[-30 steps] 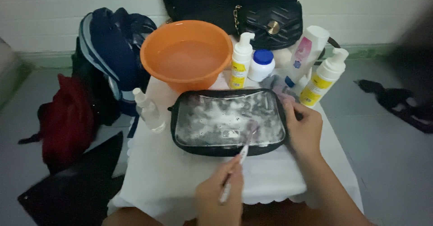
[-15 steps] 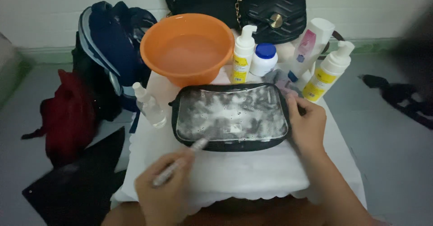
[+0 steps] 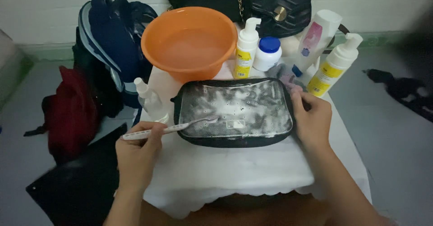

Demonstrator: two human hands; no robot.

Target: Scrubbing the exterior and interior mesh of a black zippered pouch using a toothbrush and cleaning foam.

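A black pouch covered in white foam lies flat on a white cloth over a small table. My left hand grips a white toothbrush whose head rests on the foamy left part of the pouch. My right hand presses down on the pouch's right edge, fingers curled over it.
An orange basin of water stands behind the pouch. Two pump bottles, a white jar with a blue lid, a tall white bottle and a small spray bottle surround it. A black handbag, blue backpack and red bag sit around.
My left hand has swung from the front middle out to the left, and the toothbrush now lies nearly level with its head on the pouch's left part. My right hand stays on the right edge.
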